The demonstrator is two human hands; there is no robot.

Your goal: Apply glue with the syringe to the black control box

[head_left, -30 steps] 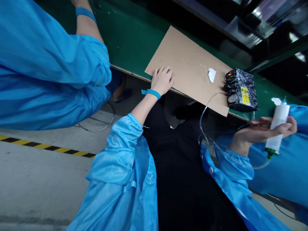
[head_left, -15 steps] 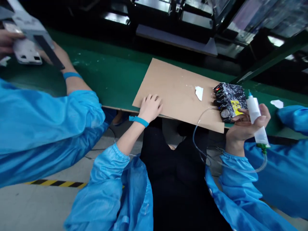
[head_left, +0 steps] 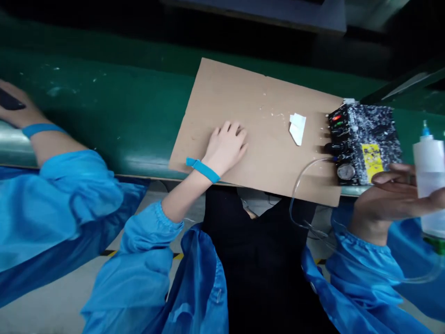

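Note:
My left hand lies palm down on a sheet of cardboard, its fingers spread and nothing in them. At the right edge of view, my right hand grips a dispensing syringe. The syringe stands upright with its blue needle tip up and a green fitting below. From that fitting a clear tube loops back to a black, white-spattered dispenser box with a gauge and a yellow label. A small piece of white paper lies on the cardboard, left of the box.
The cardboard rests on a green bench that runs across the view. At left, a co-worker's hand and blue sleeve reach over the bench. A pale shelf edge runs along the back.
The view has tilted down and moved closer to the bench. My left hand has slid right over the cardboard; my right hand and the syringe sit further right. The co-worker's grey device has left view.

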